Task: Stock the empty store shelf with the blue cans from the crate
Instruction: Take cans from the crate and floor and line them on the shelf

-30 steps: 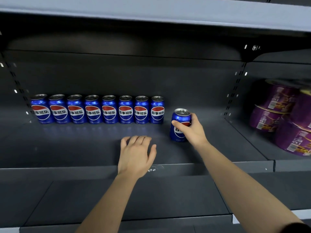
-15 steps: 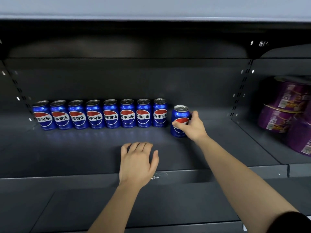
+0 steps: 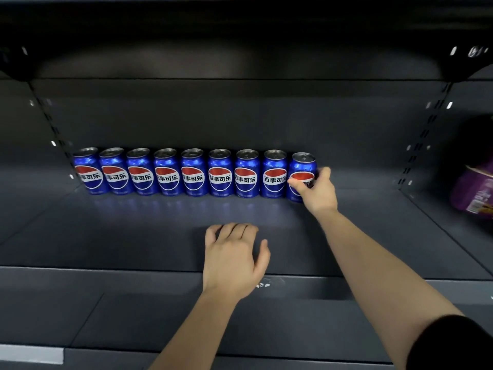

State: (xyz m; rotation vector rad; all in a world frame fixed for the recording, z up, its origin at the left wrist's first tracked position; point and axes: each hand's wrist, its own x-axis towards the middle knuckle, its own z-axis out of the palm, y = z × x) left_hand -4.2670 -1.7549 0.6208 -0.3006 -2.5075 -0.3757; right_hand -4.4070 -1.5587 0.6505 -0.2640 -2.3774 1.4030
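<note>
Several blue cans [image 3: 193, 173] with red, white and blue logos stand upright in a row along the back of the dark grey shelf [image 3: 133, 236]. At the row's right end stands one more blue can [image 3: 301, 166], touching its neighbour. My right hand [image 3: 317, 190] grips that can, thumb across the logo and fingers round its right side. My left hand [image 3: 234, 260] rests palm down on the shelf near the front edge, fingers relaxed, holding nothing. The crate is out of view.
Purple packages [image 3: 474, 190] sit in the neighbouring bay to the right, past a slotted upright [image 3: 424, 140]. Another shelf board overhangs the top. A lower shelf [image 3: 160, 316] juts out below the front lip. Bare shelf lies in front of the cans and right of my right hand.
My right hand slid the can back and left from mid-shelf until it joined the right end of the row. My left hand stayed in place on the shelf. The camera moved closer.
</note>
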